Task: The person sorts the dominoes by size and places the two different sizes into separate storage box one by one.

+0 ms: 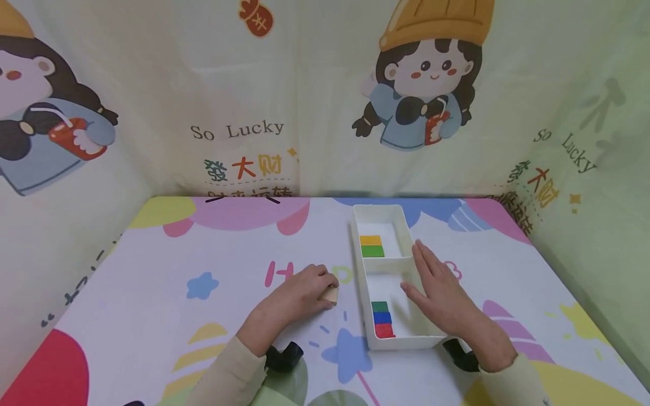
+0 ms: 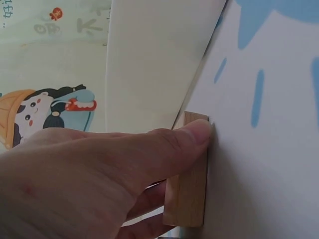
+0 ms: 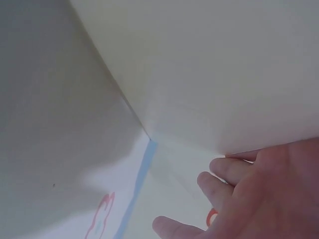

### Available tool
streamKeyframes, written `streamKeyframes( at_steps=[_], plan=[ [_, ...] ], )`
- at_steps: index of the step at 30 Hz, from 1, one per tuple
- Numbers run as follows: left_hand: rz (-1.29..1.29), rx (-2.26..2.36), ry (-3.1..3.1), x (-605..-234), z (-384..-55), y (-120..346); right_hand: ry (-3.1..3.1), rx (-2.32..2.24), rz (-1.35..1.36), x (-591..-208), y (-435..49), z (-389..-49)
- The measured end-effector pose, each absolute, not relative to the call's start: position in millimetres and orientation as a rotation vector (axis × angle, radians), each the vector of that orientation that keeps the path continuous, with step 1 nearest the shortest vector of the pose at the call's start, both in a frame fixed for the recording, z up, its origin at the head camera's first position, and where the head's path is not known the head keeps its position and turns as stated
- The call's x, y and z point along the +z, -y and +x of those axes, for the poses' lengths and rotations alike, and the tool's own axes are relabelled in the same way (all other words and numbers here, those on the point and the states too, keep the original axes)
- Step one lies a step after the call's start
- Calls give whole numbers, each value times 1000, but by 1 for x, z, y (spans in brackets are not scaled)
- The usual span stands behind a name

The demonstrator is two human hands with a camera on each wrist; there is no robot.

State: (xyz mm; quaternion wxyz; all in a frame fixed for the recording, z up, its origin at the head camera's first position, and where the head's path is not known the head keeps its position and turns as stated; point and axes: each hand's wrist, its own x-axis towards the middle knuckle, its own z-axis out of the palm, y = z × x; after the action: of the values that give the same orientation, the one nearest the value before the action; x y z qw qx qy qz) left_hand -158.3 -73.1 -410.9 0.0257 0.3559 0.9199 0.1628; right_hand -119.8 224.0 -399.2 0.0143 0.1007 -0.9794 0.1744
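Observation:
My left hand [image 1: 299, 293] pinches a plain wooden block [image 2: 192, 194] between thumb and fingers, low over the table to the left of a white two-compartment box [image 1: 401, 287]. Part of the block is hidden behind the thumb. With its fingers straight, my right hand [image 1: 449, 296] lies along the box's right wall, fingertips at the rim near the divider. In the near compartment a dark green block [image 1: 380, 307], a blue block [image 1: 382, 318] and a red block [image 1: 384, 330] line the left side. The far compartment holds an orange-yellow block [image 1: 370, 240] and a light green block [image 1: 373, 251].
A patterned white cloth [image 1: 228, 248] with coloured shapes covers the table. Printed curtains [image 1: 325, 113] rise behind it and at both sides. Black straps or mounts [image 1: 285, 357] show under both wrists.

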Motion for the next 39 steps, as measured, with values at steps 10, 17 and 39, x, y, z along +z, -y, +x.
streamKeyframes(
  at_steps=[10, 17, 39],
  plan=[
    [1092, 485, -2840, -410, -159, 72, 3043, 526, 299, -399, -226, -120],
    [1056, 491, -2849, -412, -160, 72, 3044, 524, 289, -398, -225, -119],
    [1040, 608, -2939, -395, -168, 74, 3058, 562, 273, -399, -223, -120]
  ],
)
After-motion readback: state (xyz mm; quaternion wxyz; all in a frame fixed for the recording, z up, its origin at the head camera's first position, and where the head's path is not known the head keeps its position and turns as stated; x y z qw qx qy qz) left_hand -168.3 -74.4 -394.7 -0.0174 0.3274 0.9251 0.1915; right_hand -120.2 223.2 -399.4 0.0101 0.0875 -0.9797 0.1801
